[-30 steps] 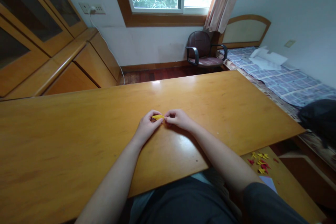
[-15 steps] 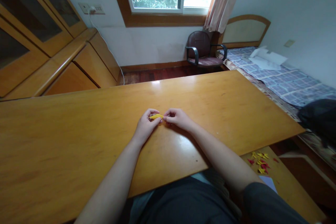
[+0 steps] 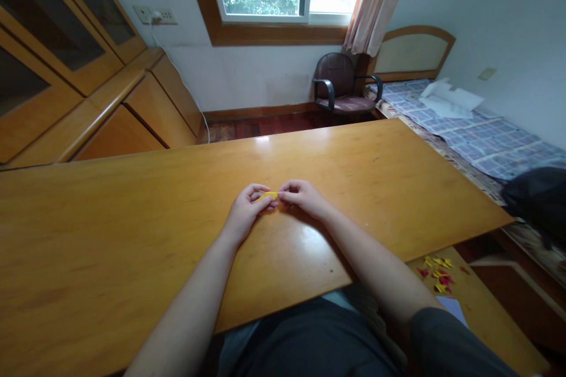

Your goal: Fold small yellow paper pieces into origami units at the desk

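A small folded piece of yellow paper (image 3: 269, 195) is held between my two hands, just above the wooden desk (image 3: 132, 235). My left hand (image 3: 247, 209) pinches it between thumb and fingers, covering its left part. The fingertips of my right hand (image 3: 300, 197) are closed on its right end. How the paper is folded is too small to make out.
Several small yellow and red folded-paper pieces (image 3: 442, 274) lie on a lower wooden surface (image 3: 490, 312) at the right, near a pale sheet (image 3: 451, 309). Beyond the desk stand a chair (image 3: 340, 82), a bed (image 3: 481, 129) and a cabinet (image 3: 101, 100).
The yellow paper has shifted slightly to the right and more of its left part is covered by my left fingers. My right hand has moved slightly right.
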Demonstrator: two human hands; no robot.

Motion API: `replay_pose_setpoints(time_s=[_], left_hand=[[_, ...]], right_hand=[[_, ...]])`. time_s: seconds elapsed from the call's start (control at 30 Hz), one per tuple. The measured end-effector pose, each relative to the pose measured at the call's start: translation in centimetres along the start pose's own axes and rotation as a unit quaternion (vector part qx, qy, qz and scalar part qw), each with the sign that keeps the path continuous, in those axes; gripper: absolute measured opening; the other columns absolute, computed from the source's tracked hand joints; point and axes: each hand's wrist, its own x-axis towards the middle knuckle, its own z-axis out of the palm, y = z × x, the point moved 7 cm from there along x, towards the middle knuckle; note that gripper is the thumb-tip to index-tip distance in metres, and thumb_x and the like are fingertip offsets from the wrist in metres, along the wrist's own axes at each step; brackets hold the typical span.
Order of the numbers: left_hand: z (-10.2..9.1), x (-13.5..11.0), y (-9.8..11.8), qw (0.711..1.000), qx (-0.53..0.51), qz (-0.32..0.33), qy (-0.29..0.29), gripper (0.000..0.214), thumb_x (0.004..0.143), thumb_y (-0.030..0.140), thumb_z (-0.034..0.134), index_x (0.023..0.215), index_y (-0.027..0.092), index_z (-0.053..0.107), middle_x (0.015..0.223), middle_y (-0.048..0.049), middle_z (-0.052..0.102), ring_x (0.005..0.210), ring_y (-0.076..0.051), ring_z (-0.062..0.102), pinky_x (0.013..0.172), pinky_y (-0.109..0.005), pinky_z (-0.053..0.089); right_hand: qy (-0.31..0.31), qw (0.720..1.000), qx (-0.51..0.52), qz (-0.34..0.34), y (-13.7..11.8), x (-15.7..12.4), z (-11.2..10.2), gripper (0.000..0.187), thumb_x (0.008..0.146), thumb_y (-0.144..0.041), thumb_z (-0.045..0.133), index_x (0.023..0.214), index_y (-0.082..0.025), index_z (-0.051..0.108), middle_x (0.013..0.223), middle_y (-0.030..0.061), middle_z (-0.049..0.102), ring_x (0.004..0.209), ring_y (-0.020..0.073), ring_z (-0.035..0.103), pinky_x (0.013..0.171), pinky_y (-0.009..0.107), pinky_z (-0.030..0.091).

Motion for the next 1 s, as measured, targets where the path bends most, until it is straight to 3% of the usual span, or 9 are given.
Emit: replay_pose_setpoints(time_s=[0.23,0.53,1.0], left_hand=[[0.2,0.1,0.3,0.998,0.051,0.035,0.006,0.048,0.067,0.043,0.082,0.1,0.019,0.057,0.076,0.0001,0.072,0.074,-0.02,0.073,0.078,-0.035,0.059],[0.3,0.1,0.2,0.998,0.048,0.026,0.009,0.048,0.066,0.046,0.083,0.097,0.018,0.058,0.077,-0.0029,0.074,0.073,-0.02,0.074,0.078,-0.037,0.06],[0.0,0.1,0.3,0.998,0.044,0.028,0.027,0.041,0.07,0.051,0.081,0.083,0.017,0.062,0.077,-0.0029,0.073,0.073,-0.022,0.074,0.079,-0.038,0.061]], right_hand=[[0.003,0.998,-0.057,-0.013,0.4,0.2,0.2,0.03,0.073,-0.041,0.075,0.084,-0.014,0.068,0.068,0.001,0.069,0.062,0.0128,0.062,0.059,0.023,0.046],[0.033,0.978,-0.184,-0.096,-1.0,0.1,0.1,0.021,0.083,-0.034,0.067,0.084,-0.014,0.073,0.073,0.0026,0.07,0.068,0.0131,0.06,0.065,0.024,0.044],[0.022,0.98,-0.179,-0.088,-1.0,0.2,0.1,0.026,0.086,-0.037,0.064,0.08,-0.013,0.07,0.067,0.0011,0.067,0.062,0.0122,0.058,0.062,0.023,0.043]])
